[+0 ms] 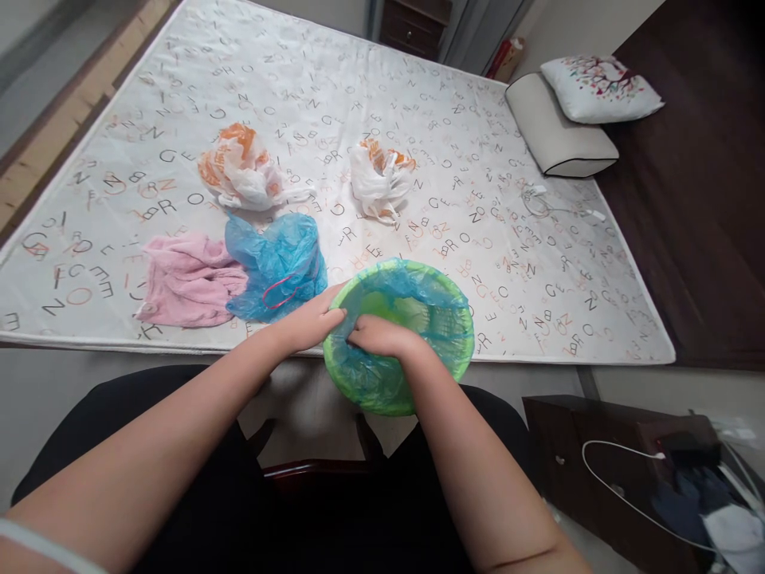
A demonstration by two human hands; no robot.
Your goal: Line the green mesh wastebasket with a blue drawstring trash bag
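A green basket (468, 327) lined with a thin blue plastic bag (382, 375) stands at the mattress's front edge, its mouth towards me. My left hand (319, 320) grips the basket's left rim, thumb on top and the fingers hidden outside. Inside the mouth, near the left wall, is my right hand (376, 335) with curled fingers; whether it pinches the liner is hidden. Left of the basket lies a crumpled blue bag (280, 255) with a pink-red strip, touching a folded pink cloth (191, 279).
Two crumpled white-and-orange bags (242, 171) (382, 179) lie farther back on the letter-patterned mattress (287, 72). A cable (538, 199), a beige bolster (559, 127) and a white pillow (601, 88) are at the right. A dark cabinet (574, 446) stands at the lower right.
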